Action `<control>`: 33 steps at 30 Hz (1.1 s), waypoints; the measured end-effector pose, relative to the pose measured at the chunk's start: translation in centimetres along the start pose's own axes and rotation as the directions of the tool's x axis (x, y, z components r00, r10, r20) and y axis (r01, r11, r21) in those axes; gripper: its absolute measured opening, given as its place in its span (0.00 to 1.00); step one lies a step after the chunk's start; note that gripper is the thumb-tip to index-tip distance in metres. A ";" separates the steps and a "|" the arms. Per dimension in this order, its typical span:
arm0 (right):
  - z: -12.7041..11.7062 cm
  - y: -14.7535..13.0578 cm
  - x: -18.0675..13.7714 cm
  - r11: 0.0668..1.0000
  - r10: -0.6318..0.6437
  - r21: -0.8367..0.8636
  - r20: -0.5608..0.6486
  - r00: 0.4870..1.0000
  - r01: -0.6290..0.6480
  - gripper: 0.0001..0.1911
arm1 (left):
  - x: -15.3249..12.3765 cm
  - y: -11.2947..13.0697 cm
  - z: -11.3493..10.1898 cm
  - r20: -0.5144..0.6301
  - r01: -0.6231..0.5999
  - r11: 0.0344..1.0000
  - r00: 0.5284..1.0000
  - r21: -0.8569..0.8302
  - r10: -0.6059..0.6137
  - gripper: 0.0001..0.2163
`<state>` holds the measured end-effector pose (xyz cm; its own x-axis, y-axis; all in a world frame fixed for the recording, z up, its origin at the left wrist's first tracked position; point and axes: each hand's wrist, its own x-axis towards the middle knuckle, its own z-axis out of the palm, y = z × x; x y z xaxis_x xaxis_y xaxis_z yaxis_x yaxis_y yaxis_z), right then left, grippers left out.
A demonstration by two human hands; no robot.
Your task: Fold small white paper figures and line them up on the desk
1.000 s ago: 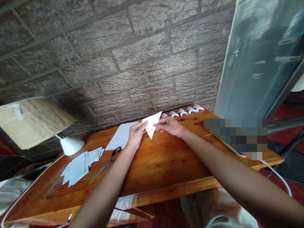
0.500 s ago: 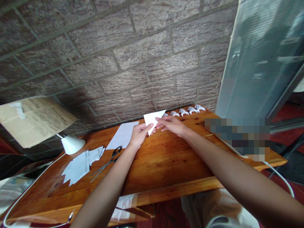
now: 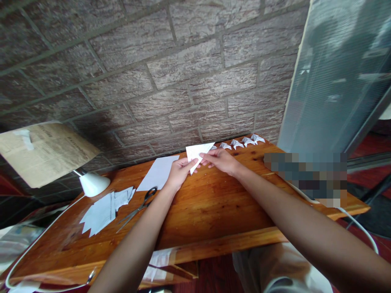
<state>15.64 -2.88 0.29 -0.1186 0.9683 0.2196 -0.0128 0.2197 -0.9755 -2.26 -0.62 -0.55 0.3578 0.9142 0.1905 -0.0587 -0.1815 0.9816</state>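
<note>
A white folded paper triangle (image 3: 195, 151) is held up above the far part of the desk, one point facing down. My left hand (image 3: 179, 173) pinches its lower left edge, thumb on the near face. On the other side, my right hand (image 3: 222, 160) grips the right edge between thumb and fingers. The fingers behind the paper are partly hidden. Just beyond my right hand, a row of folded paper stars (image 3: 236, 144) runs along the wall, its left end partly covered by the paper and hand.
Left of my hands lie a white paper sheet (image 3: 157, 173), black-handled scissors (image 3: 139, 207) and cut paper pieces (image 3: 102, 213). A lamp with a paper shade (image 3: 45, 150) stands at the left. A blurred-out object (image 3: 305, 179) sits at the right. The brick wall (image 3: 183, 97) borders the wooden desk (image 3: 214, 207).
Both hands keep the same grip on the paper triangle. The view has shifted very slightly; nothing else has visibly moved.
</note>
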 end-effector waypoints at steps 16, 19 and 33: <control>0.2 -0.3 -0.2 1.000 0.007 0.024 0.016 1.000 -0.007 0.21 | 0.1 -0.1 0.0 0.047 -0.006 1.000 0.999 0.024 0.005 0.17; 0.1 -0.4 -0.2 1.000 0.006 0.020 0.025 1.000 -0.006 0.22 | 0.1 -0.1 -0.1 0.034 -0.002 1.000 0.999 0.030 0.001 0.17; 0.1 0.1 0.0 1.000 -0.004 0.019 0.023 1.000 0.004 0.20 | -0.2 0.2 0.1 0.024 -0.022 0.993 1.000 0.114 0.019 0.18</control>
<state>15.52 -2.86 0.19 -0.1417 0.9644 0.2235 -0.0322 0.2212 -0.9747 -2.28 -0.84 -0.34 0.3793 0.9015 0.2086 0.0402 -0.2413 0.9696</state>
